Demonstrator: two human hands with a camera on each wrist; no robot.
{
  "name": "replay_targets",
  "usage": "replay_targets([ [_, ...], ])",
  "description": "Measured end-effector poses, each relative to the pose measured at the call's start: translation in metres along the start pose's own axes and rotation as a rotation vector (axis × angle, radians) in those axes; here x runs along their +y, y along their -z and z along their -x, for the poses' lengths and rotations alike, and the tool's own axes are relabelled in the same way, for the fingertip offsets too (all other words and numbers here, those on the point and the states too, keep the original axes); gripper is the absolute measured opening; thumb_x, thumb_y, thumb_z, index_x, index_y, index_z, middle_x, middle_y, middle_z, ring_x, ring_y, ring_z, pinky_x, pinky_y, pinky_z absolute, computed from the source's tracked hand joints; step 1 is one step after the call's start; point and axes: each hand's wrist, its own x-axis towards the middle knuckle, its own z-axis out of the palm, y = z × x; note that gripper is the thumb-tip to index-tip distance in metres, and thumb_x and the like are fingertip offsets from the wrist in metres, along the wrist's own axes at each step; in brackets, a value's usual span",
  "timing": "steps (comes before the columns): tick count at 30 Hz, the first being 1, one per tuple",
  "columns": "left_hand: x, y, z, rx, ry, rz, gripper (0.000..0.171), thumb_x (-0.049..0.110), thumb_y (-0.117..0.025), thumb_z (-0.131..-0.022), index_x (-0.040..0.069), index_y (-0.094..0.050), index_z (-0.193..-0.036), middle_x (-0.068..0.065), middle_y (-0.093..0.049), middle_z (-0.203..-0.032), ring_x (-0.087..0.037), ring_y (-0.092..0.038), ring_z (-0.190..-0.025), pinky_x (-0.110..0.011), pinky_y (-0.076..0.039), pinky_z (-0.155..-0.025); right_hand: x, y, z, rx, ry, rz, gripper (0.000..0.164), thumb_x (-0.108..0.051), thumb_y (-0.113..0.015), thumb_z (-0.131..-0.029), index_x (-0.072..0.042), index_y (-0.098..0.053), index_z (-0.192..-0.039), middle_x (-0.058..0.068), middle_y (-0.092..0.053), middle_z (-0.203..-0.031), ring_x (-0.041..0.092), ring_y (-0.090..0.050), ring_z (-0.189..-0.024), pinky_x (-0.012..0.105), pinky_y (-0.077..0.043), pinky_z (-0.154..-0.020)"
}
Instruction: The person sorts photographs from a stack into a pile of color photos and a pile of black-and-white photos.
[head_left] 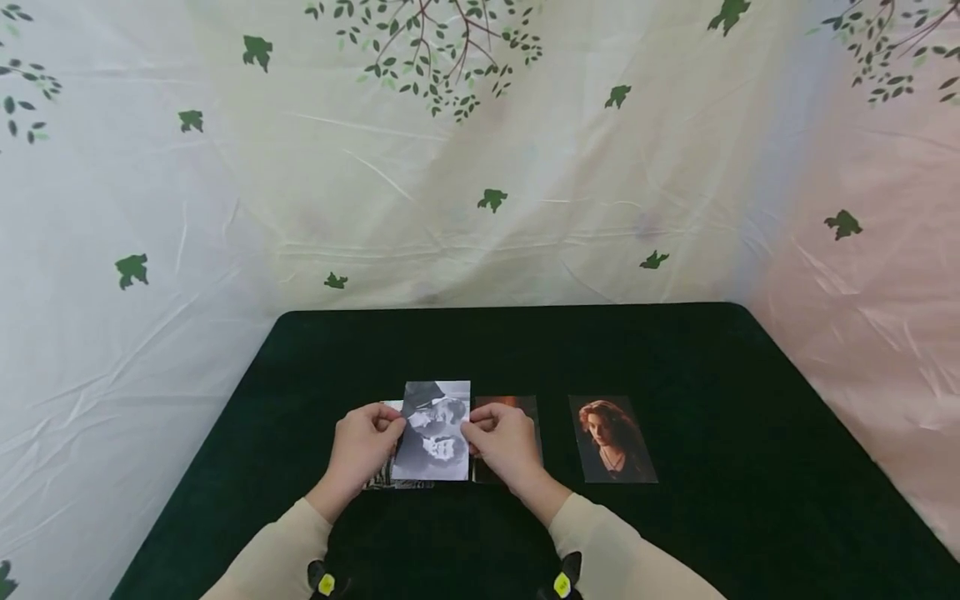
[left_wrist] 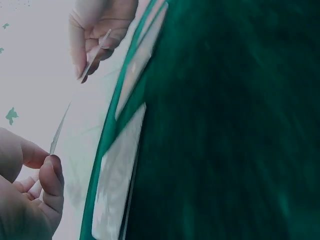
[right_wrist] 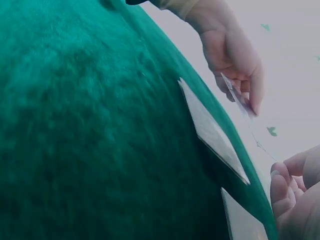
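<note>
Between my two hands a black-and-white photo print [head_left: 432, 437] is held up over the table, face toward the head camera. My left hand [head_left: 360, 447] pinches its left edge between thumb and fingers, and my right hand [head_left: 510, 446] pinches the right edge. In the left wrist view the print [left_wrist: 61, 127] appears as a thin, nearly edge-on sheet, clear of the table. Behind it another black-and-white picture [head_left: 381, 479] lies mostly hidden on the cloth. A dark picture with an orange patch [head_left: 528, 407] is partly covered by my right hand.
To the right, a colour portrait print [head_left: 615, 442] of a person with long hair lies flat. The table [head_left: 712, 358] wears a dark green cloth. Pale fabric [head_left: 420, 183] with leaf patterns hangs behind and at both sides.
</note>
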Motion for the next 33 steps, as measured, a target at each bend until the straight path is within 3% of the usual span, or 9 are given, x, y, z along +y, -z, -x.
replay_targets([
  [9,-0.028,0.026,-0.002,0.005,-0.028,-0.135,0.011,0.015,-0.067,-0.09,0.005,-0.069,-0.094,-0.002,-0.061,-0.067,-0.015,-0.057,-0.057,-0.026,-0.047,-0.051,-0.007,-0.036,-0.002,-0.052,0.015,0.078,0.008,-0.013,-0.073,-0.084,-0.009,-0.068,-0.089,-0.005,-0.064,-0.065,0.008,-0.061,-0.053,0.025,-0.051,-0.051],
  [15,-0.04,0.032,-0.006,-0.036,-0.044,-0.191,0.01,0.014,-0.066,-0.09,0.005,-0.069,-0.093,0.0,-0.062,-0.068,-0.013,-0.058,-0.059,-0.026,-0.048,-0.053,-0.008,-0.049,-0.007,-0.053,-0.003,0.143,0.006,-0.011,-0.073,-0.084,-0.009,-0.067,-0.085,-0.006,-0.062,-0.062,0.007,-0.059,-0.051,0.023,-0.049,-0.049],
  [25,-0.042,0.034,-0.015,-0.064,-0.102,-0.264,0.009,0.015,-0.067,-0.089,0.006,-0.069,-0.092,0.001,-0.059,-0.067,-0.014,-0.054,-0.058,-0.028,-0.045,-0.053,-0.008,-0.052,-0.014,-0.026,0.008,0.253,0.007,-0.012,-0.074,-0.083,-0.008,-0.069,-0.082,-0.007,-0.061,-0.062,0.005,-0.057,-0.049,0.021,-0.048,-0.048],
  [33,-0.041,0.032,-0.014,-0.075,-0.091,-0.292,0.01,0.014,-0.067,-0.089,0.005,-0.069,-0.092,0.001,-0.058,-0.068,-0.013,-0.053,-0.059,-0.028,-0.044,-0.054,-0.003,-0.054,-0.016,-0.038,-0.003,0.274,0.006,-0.012,-0.073,-0.084,-0.008,-0.069,-0.083,-0.006,-0.061,-0.063,0.005,-0.057,-0.049,0.022,-0.048,-0.049],
])
